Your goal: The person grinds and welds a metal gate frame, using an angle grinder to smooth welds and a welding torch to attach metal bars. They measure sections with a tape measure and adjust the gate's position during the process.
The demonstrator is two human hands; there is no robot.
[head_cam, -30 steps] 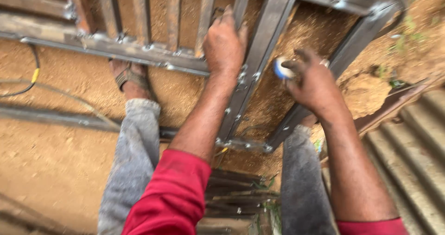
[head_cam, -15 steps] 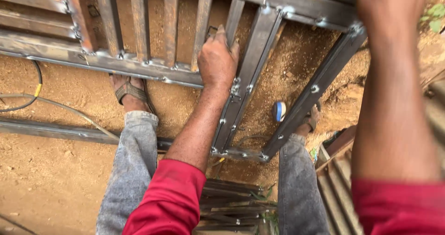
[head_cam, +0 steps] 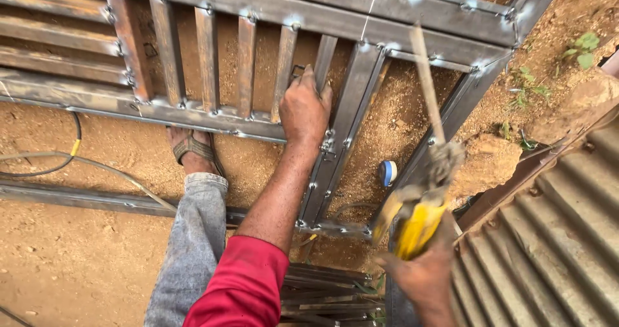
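Observation:
A welded steel gate frame (head_cam: 271,8) with upright slats lies on sandy ground. My left hand (head_cam: 304,108) presses flat on one slat near the frame's middle, fingers spread over the bar. My right hand (head_cam: 422,278), low at the right, grips a yellow-handled electrode holder (head_cam: 416,227). A thin welding rod (head_cam: 425,82) sticks up from the holder over the frame's right side. A small blue and white round object (head_cam: 387,172) lies on the dirt between two bars, just left of the holder.
My sandalled foot (head_cam: 193,149) rests on the dirt under the frame. Cables (head_cam: 71,153) run along the ground at left. Corrugated metal sheet (head_cam: 548,237) fills the right side, with a rock (head_cam: 487,162) beside it. Loose steel bars (head_cam: 322,295) lie stacked at the bottom.
My right hand left the blue and white object on the dirt, rose out of view, and now is low at the right gripping the yellow holder. My left hand stays on the slat.

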